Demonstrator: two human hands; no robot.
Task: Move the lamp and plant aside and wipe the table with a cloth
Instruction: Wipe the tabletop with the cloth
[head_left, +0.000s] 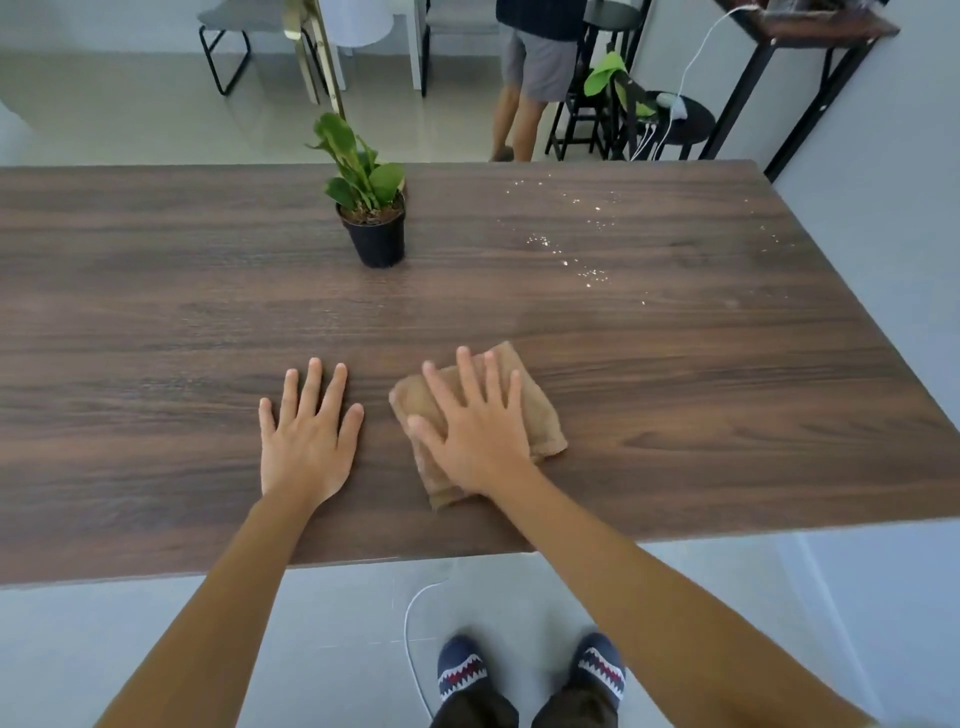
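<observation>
I see the cloth (524, 410), tan and folded, lying flat on the table (727, 374) close to its near edge. My right hand (475, 431) presses down on the cloth, palm flat and fingers spread wide, not curled around it, so it pins the cloth rather than grips it; cloth shows past the fingertips and on both sides of the hand. My left hand (306, 436) rests just left of the cloth, apart from it, also flat and open on the bare wood, holding nothing. The plant (370, 208), green leaves in a black pot, stands upright well beyond the cloth, toward the far edge and a little left of it. Pale crumbs (576, 234) are scattered on the wood far beyond the cloth and to its right, between the plant and the table's right edge. I cannot pick out a lamp on the table; only a thin gold pole (324, 57) rises behind the plant, and I cannot tell what it belongs to. Past the far edge a person (535, 67) in grey shorts stands by dark stools. Below the near edge I see my shoes (530, 670) with a toothed pattern and a white cable (413, 613) on the floor.
</observation>
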